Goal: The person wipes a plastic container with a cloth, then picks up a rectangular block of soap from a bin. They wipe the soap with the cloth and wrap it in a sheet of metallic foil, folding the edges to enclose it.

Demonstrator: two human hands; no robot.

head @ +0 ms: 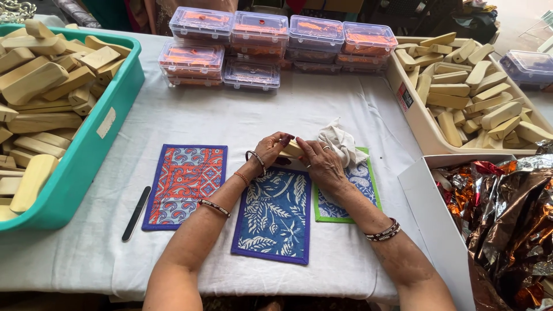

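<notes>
Both hands, left & right, grip pale tan wood block w/ rounded edges.

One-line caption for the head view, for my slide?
Left hand and right hand grip a pale wooden block above a blue leaf-print quilted mat.

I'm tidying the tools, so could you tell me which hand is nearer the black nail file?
Left. The left hand holds the wooden block to the right of and above the nail file; the right hand is farther right.
</notes>
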